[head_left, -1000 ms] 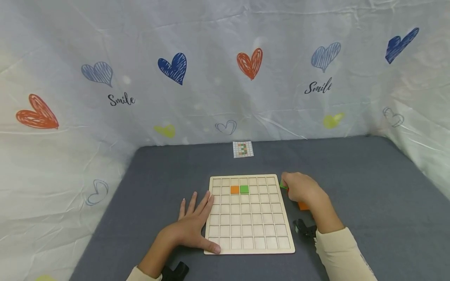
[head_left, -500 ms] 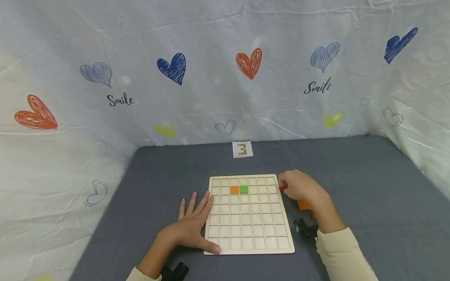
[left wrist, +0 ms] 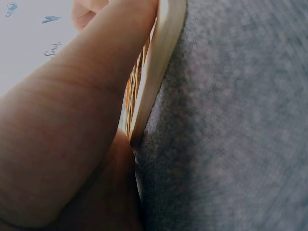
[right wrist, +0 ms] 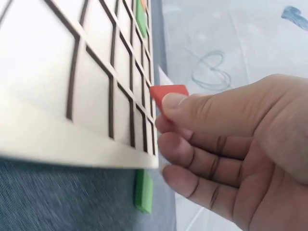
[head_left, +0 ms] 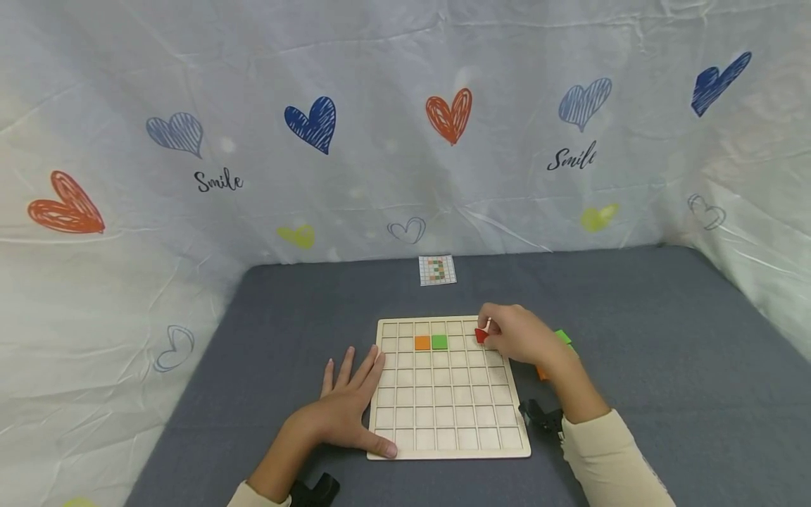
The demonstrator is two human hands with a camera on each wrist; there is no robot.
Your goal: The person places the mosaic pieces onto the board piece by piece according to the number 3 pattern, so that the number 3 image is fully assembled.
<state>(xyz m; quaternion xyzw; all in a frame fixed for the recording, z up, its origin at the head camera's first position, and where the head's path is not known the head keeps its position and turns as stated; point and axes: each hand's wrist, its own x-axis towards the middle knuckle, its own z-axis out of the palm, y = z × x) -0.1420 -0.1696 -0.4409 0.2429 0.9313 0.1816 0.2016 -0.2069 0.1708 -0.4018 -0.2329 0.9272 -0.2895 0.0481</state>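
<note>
A pale wooden grid board [head_left: 443, 415] lies flat in front of me. In its second row an orange square tile [head_left: 422, 343] sits beside a green square tile [head_left: 439, 342]. My right hand [head_left: 522, 334] pinches a red tile [right wrist: 168, 91] between thumb and index finger, over the upper right cells of the board. With fingers spread, my left hand [head_left: 345, 412] rests along the board's left edge, its thumb on the lower left corner. The left wrist view shows mostly my hand and the board's edge [left wrist: 159, 72].
Green tiles [head_left: 563, 338] and an orange tile [head_left: 541, 373] lie right of the board, partly behind my right wrist. A small printed card [head_left: 437, 270] with a coloured grid pattern lies at the back of the grey cloth [head_left: 317, 303]. A white curtain [head_left: 380, 169] hangs behind.
My right hand has picked up the red tile beside the board and carried it left over the grid. A green tile seen near its fingers earlier is no longer there. My left hand stays put.
</note>
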